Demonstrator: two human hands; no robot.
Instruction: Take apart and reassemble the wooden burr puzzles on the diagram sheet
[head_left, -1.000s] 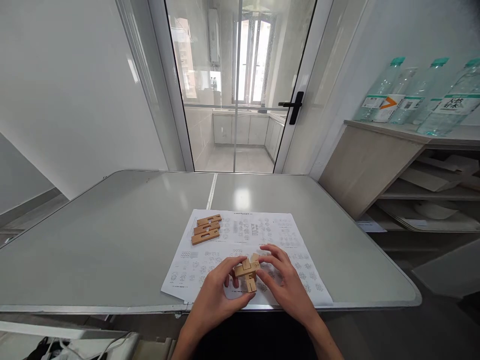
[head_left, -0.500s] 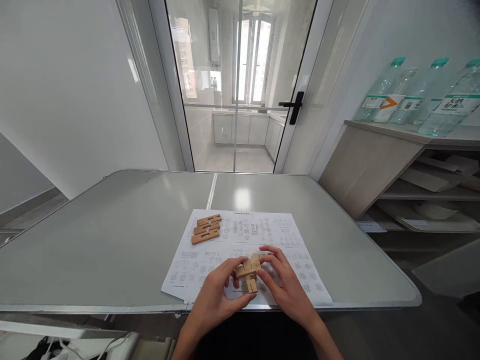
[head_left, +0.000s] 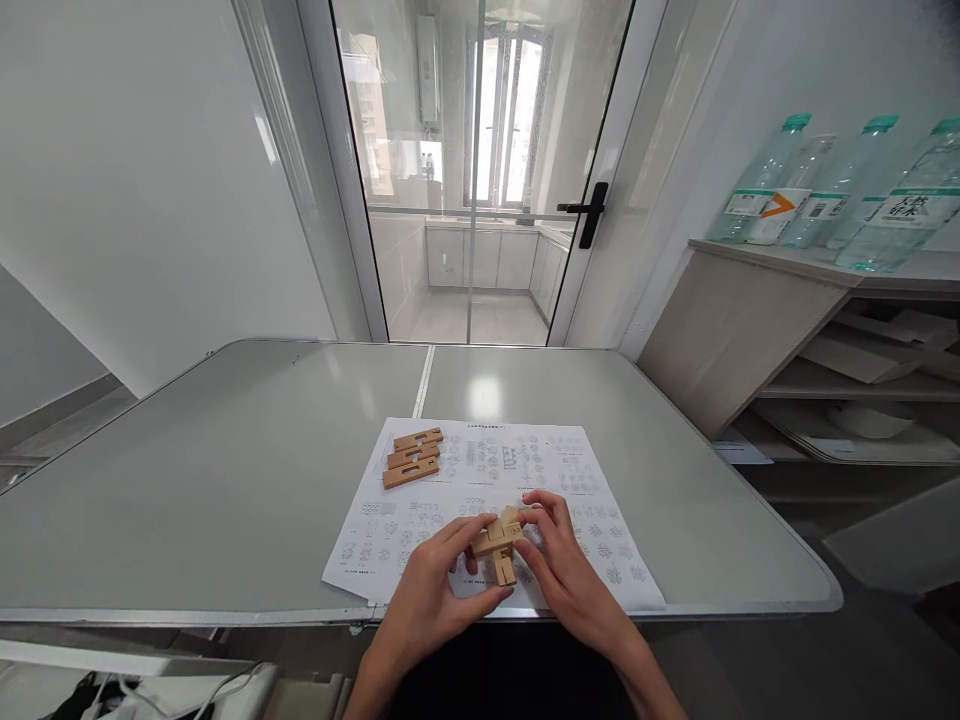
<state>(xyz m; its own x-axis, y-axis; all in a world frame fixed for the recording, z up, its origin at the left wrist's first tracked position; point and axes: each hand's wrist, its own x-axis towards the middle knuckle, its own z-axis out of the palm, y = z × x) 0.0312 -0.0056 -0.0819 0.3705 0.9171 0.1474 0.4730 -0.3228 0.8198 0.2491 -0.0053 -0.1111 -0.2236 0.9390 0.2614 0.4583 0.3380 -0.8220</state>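
Between my two hands is a wooden interlocking puzzle (head_left: 498,541), made of pale notched sticks that cross one another. My left hand (head_left: 442,575) grips it from the left, with fingertips at its upper left side and the thumb near the lower stick. From the right, my right hand (head_left: 562,555) pinches the end of the crossing stick with thumb and forefinger. Below the puzzle lies a white printed sheet (head_left: 600,500) covered in small diagrams. Three darker slotted wooden pieces (head_left: 412,456) lie side by side on the sheet's upper left part.
The grey table (head_left: 225,480) has a metal rim along its front edge. Behind it stands a glass door (head_left: 420,200) with a black handle (head_left: 592,215). At right, several plastic bottles (head_left: 817,205) stand on a wooden shelf unit (head_left: 765,320).
Almost nothing differs. My right hand's fingers have shifted very slightly around the puzzle, and the puzzle is tilted a touch. The three darker pieces stay put.
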